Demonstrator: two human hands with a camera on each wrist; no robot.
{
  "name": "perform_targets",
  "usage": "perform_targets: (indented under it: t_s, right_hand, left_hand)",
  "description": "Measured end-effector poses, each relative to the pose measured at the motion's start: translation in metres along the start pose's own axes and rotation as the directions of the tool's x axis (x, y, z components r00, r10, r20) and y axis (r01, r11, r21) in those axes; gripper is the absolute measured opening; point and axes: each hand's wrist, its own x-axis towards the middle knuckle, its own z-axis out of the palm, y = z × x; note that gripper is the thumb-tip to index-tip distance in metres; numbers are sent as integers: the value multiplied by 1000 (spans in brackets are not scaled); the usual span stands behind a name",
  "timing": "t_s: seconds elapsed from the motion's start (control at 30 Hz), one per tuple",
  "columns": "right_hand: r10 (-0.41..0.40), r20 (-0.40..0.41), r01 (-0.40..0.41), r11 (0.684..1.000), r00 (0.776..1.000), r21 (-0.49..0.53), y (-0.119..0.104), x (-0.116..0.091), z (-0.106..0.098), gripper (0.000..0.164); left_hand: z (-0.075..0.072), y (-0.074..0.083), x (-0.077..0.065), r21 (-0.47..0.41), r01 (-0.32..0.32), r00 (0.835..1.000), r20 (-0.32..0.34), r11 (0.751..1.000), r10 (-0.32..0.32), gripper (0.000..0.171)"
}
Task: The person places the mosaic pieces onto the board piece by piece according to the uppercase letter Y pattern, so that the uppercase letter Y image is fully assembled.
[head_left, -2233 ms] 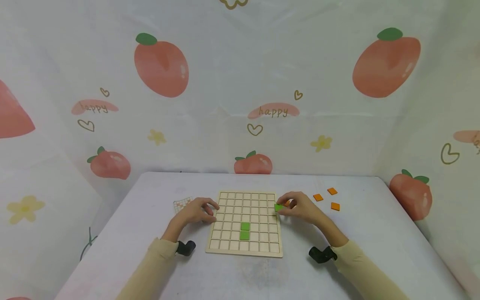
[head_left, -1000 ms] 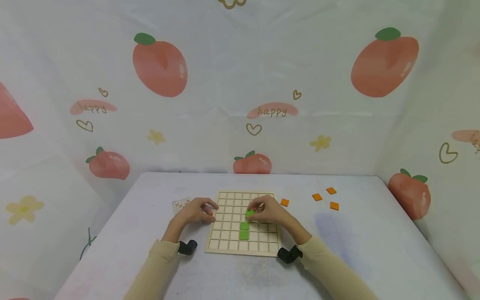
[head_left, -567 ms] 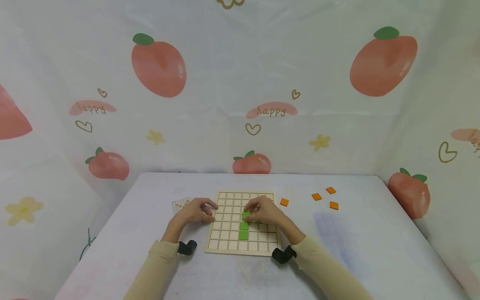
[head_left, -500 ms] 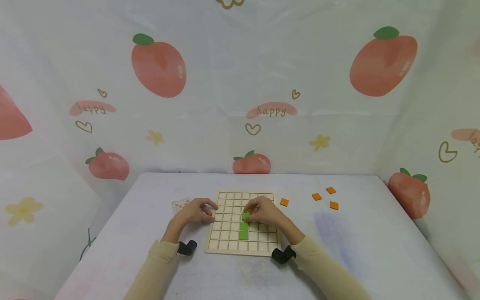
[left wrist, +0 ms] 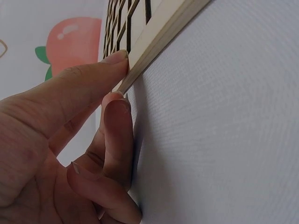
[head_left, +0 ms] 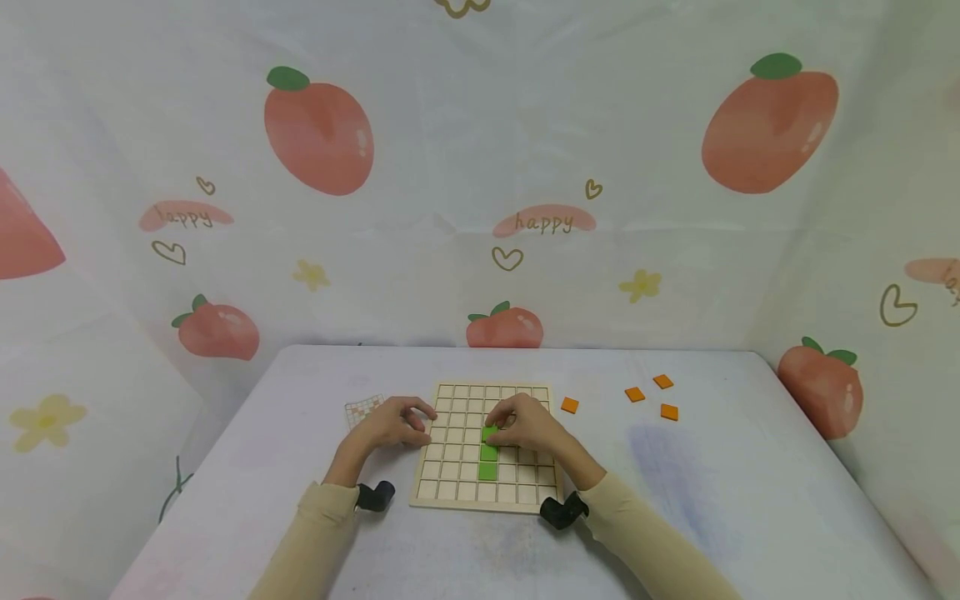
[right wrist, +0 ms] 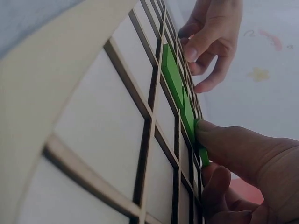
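Note:
A wooden grid board (head_left: 465, 492) lies on the table. Two green square tiles (head_left: 488, 472) sit in adjoining cells of one column. My right hand (head_left: 528, 422) pinches a third green tile (head_left: 490, 434) between thumb and fingers, at the cell just beyond those two. In the right wrist view this tile (right wrist: 203, 156) is partly hidden by the thumb (right wrist: 233, 144) and looks slightly tilted. My left hand (head_left: 393, 422) holds the board's left edge. Up close in the left wrist view, its thumb (left wrist: 93, 77) touches the frame (left wrist: 163, 32), with curled fingers beside the edge.
Several loose orange tiles (head_left: 634, 394) lie right of the board, one orange tile (head_left: 570, 405) close to its edge. A card with a printed grid pattern (head_left: 363, 410) lies behind the left hand, partly covered. A printed cloth (head_left: 420, 275) hangs behind the table (head_left: 465, 550).
My right hand has carried the green tile leftward from the board's right edge to the column of green tiles, then slightly nearer and down. The left hand stays put.

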Motion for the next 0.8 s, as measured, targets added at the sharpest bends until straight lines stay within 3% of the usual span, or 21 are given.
perform_targets:
  t_s: [0.8]
  right_hand:
    - [36,8,-36,999,999,17,-1,1,1,16]
  left_hand:
    - [1,2,0,13,14,1000,-3,1000,-14,33]
